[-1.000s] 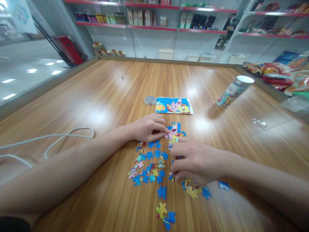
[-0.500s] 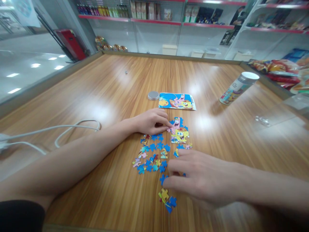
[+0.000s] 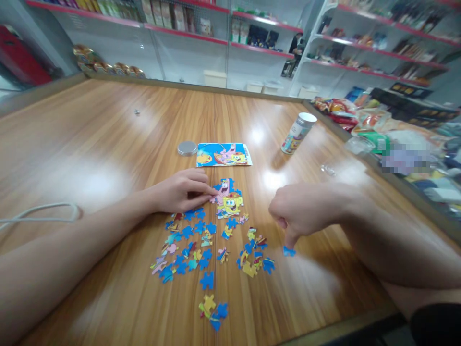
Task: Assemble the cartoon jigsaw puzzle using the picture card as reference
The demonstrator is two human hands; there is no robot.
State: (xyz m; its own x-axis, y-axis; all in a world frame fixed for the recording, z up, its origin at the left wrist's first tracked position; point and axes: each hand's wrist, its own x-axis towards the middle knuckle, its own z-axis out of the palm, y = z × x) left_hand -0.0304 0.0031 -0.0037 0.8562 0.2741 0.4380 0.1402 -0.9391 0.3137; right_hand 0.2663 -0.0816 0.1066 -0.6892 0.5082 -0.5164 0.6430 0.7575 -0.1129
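Note:
My left hand [image 3: 182, 191] lies on the table with its fingers bent and together. Its fingertips meet a pink jigsaw piece [image 3: 213, 198] at the left edge of the joined jigsaw section [image 3: 230, 204], which shows a pink and a yellow cartoon figure. Further right, my right hand [image 3: 306, 209] is curled, one finger reaching down onto a blue jigsaw piece [image 3: 289, 251]; its thumb is largely hidden. Loose jigsaw pieces [image 3: 187, 232] are spread below the left hand. Another cluster of jigsaw pieces [image 3: 249, 268] lies between the hands, and a few jigsaw pieces [image 3: 216, 321] sit nearer me.
Beyond the puzzle lie a picture card [image 3: 224, 154] and a round metal lid [image 3: 187, 148]. A printed tube [image 3: 298, 133] stands to the right, near a small clear plastic item [image 3: 328, 169]. A white cable [image 3: 43, 206] runs in from the left. Packaged goods [image 3: 374, 120] line the right edge.
The view has swung to the right. My right hand has moved right, off the loose pieces, uncovering a cluster, and a finger is now on a blue piece. The left hand stays at the joined section.

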